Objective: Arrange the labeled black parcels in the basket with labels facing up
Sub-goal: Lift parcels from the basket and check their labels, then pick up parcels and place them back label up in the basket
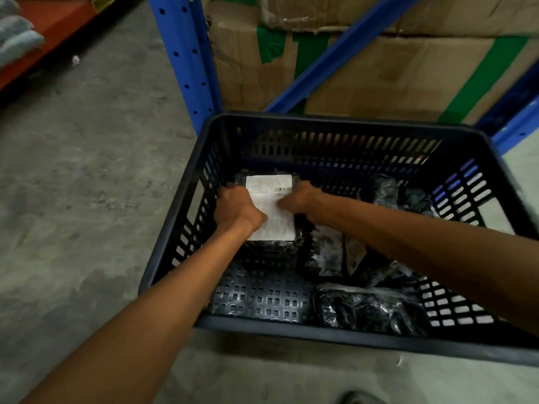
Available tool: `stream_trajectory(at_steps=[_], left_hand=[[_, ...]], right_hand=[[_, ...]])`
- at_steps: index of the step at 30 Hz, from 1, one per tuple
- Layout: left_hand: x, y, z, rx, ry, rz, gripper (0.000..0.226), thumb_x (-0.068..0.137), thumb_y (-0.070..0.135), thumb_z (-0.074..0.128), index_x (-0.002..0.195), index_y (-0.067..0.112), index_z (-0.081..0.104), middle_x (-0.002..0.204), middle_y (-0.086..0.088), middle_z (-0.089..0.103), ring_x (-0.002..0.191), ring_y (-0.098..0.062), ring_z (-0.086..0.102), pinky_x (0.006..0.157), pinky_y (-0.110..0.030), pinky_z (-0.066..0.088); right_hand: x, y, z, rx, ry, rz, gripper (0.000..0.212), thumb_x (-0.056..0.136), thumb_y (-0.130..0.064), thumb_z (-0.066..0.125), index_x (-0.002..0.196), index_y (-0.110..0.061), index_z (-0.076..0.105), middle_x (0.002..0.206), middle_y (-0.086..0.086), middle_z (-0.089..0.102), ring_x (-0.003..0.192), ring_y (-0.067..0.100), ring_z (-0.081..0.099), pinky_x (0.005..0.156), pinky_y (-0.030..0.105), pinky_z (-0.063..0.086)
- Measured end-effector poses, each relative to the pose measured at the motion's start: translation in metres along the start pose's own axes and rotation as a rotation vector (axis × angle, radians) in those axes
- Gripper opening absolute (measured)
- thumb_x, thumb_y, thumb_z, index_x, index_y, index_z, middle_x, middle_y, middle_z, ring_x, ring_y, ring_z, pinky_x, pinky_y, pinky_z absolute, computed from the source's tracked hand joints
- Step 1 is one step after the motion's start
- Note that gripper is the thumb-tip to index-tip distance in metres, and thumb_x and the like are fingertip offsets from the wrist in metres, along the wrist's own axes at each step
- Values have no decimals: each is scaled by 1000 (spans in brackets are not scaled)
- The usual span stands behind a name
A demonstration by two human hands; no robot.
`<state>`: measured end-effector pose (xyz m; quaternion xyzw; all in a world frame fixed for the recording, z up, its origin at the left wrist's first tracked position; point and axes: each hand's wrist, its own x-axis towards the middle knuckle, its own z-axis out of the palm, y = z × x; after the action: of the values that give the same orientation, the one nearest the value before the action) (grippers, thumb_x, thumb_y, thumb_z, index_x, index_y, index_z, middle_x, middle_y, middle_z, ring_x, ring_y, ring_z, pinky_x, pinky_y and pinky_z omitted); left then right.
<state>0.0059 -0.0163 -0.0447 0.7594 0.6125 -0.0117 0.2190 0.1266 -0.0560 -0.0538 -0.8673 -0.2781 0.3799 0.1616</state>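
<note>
A black slotted plastic basket (172,228) stands on the concrete floor. In its far left corner lies a black parcel (271,246) with its white label (277,199) facing up. My left hand (237,208) grips the parcel's left edge and my right hand (297,198) presses on its right side over the label. More black parcels lie to the right: one (326,252) with a pale label partly showing, one (367,310) at the near right with no label showing, and others (390,191) at the far right, partly hidden by my right forearm.
A blue steel rack upright (186,53) and diagonal brace stand just behind the basket, with taped cardboard boxes (393,71) stacked on the rack. An orange shelf edge (43,39) runs at the top left. Bare basket floor (262,298) shows at the near left.
</note>
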Motion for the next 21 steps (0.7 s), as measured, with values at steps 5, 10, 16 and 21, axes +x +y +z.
stream_trajectory(at_steps=[5,10,16,21], left_hand=[[-20,25,-11,-108,54,266,59,81,34,69,132,9,54,136,-14,50,124,-33,50,95,-41,51],[-46,68,2,-458,-262,282,22,87,21,56,104,15,68,97,-2,63,87,-18,59,79,-29,47],[-66,92,45,-413,-610,215,21,91,16,48,87,5,64,79,-9,63,70,-24,64,65,-33,57],[-72,94,49,-377,-822,250,26,97,16,37,96,24,61,73,-1,63,60,-15,58,57,-26,48]], right_hand=[[-54,-8,-83,-327,371,-259,56,90,-41,59,137,-10,51,142,23,47,133,41,41,108,45,39],[-88,53,-118,-312,596,-115,72,86,-54,60,141,-12,44,144,23,43,136,42,36,107,53,38],[-88,107,-95,-160,412,8,98,75,-69,66,145,-8,37,145,24,45,133,41,47,108,45,44],[-80,115,-88,-55,354,0,81,75,-59,73,132,-5,52,132,20,61,121,36,60,95,36,51]])
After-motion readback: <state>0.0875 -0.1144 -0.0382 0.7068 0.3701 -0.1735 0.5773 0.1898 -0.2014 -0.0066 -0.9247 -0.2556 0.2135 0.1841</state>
